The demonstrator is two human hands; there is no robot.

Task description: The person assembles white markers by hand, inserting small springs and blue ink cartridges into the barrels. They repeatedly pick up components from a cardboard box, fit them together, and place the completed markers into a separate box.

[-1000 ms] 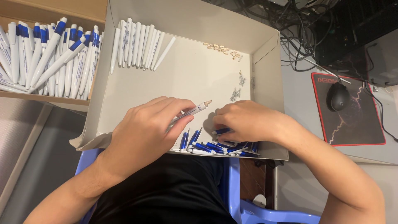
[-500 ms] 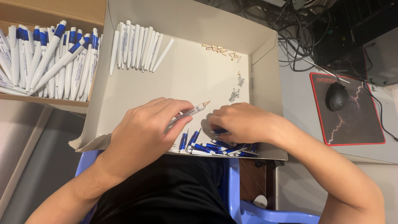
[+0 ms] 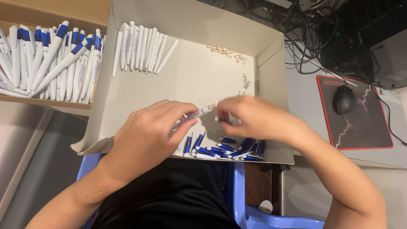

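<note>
My left hand [image 3: 150, 131] grips a white pen barrel [image 3: 196, 114] that points right over a shallow cardboard box [image 3: 178, 80]. My right hand [image 3: 254, 116], slightly blurred, pinches a small blue pen tip [image 3: 222, 121] just right of the barrel's end. Below both hands, along the box's near edge, lie several loose blue pen tips [image 3: 224, 150]. A row of white pen barrels [image 3: 142, 48] rests at the box's far left.
A second box at the far left holds several finished white-and-blue pens [image 3: 46, 59]. Small tan parts [image 3: 222, 51] and springs [image 3: 246, 82] lie at the box's far right. To the right are a black mouse [image 3: 344, 99] on a mouse pad, cables and a blue chair [image 3: 254, 212].
My right hand has lifted off the pile of blue tips and now holds one up beside the barrel's end. My left hand has hardly moved.
</note>
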